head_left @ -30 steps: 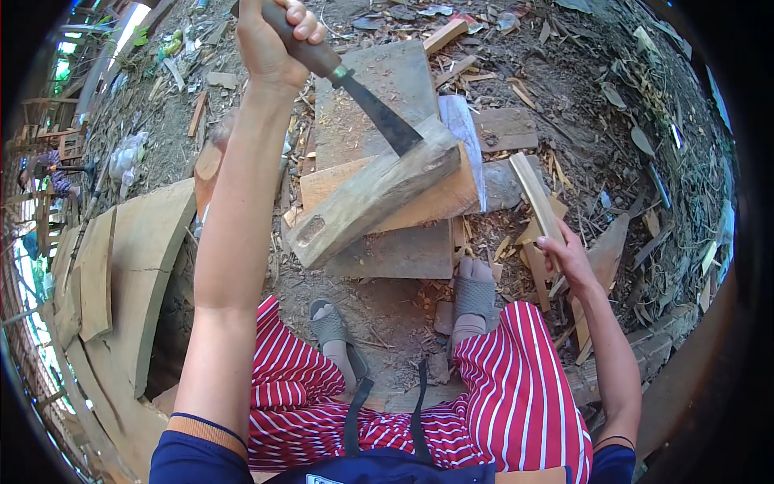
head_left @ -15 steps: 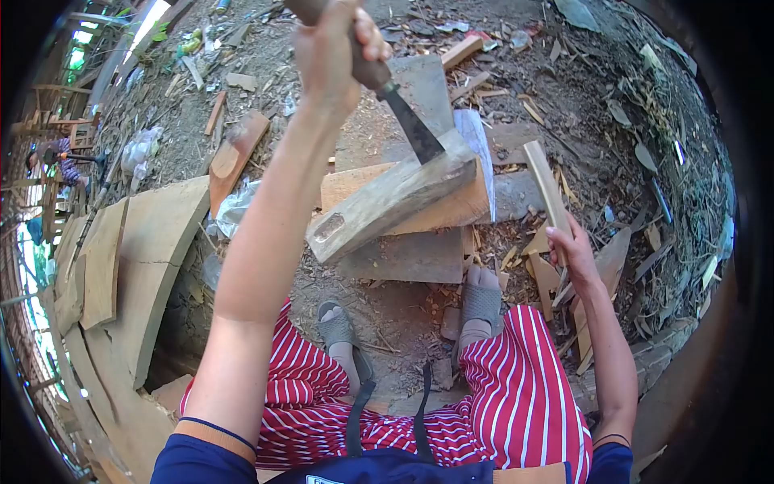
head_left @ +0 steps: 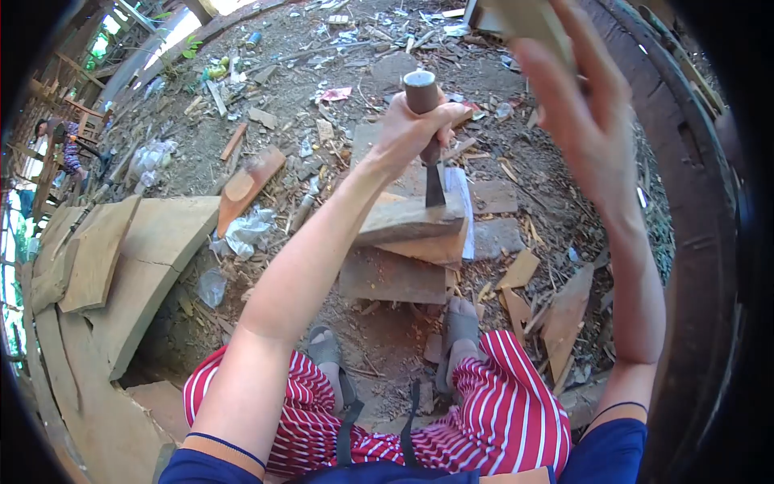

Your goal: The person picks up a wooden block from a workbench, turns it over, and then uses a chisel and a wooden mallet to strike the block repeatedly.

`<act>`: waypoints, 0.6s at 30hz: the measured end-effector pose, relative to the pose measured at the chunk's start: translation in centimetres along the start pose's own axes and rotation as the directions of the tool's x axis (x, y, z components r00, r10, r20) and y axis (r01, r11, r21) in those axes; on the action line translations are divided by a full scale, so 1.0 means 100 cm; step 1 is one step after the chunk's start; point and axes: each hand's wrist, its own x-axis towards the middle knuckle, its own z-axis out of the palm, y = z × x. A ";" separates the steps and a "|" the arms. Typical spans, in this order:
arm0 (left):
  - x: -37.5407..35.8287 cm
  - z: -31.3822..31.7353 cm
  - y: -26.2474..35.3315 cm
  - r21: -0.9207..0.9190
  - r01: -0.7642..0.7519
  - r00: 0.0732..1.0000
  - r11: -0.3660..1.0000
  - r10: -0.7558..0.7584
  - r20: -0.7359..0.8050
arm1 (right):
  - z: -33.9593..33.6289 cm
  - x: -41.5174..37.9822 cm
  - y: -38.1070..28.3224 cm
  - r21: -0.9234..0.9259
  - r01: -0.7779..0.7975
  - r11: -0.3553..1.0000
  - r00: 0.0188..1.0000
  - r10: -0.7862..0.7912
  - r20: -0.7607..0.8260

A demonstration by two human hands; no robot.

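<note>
My left hand (head_left: 409,127) grips the brown wooden handle of a knife (head_left: 425,109) that stands nearly upright. Its dark blade is stuck in the end of a weathered wooden block (head_left: 407,220). That block rests on stacked boards (head_left: 391,274) on the ground in front of my feet. My right hand (head_left: 580,105) is raised high at the upper right and holds a pale wooden stick (head_left: 528,20), blurred, above the knife.
Large curved planks (head_left: 129,258) lie at the left. Wood offcuts (head_left: 564,310) and chips litter the ground at the right. Crumpled plastic (head_left: 246,230) lies left of the boards. A person (head_left: 60,141) sits far off at the upper left.
The block has dropped from tilted to lying on the boards, with the knife turned upright. My right hand has risen from the ground with the stick.
</note>
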 end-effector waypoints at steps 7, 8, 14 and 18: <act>-0.020 0.003 0.011 0.019 0.022 0.998 1.000 -0.023 0.060 | -0.011 0.025 -0.041 -0.311 -0.036 0.950 0.888 0.173 0.427; -0.020 0.004 0.008 0.011 -0.014 0.999 1.000 0.014 0.052 | -0.012 0.028 -0.052 -0.202 -0.208 0.957 0.910 0.265 0.319; -0.017 0.003 0.009 0.086 0.078 0.995 0.993 -0.083 0.056 | -0.003 0.031 -0.028 -0.484 0.143 0.863 0.757 0.220 0.615; -0.017 0.005 0.002 0.021 -0.026 0.999 0.999 0.025 0.035 | -0.001 0.029 -0.025 -0.328 -0.025 0.944 0.961 0.113 0.252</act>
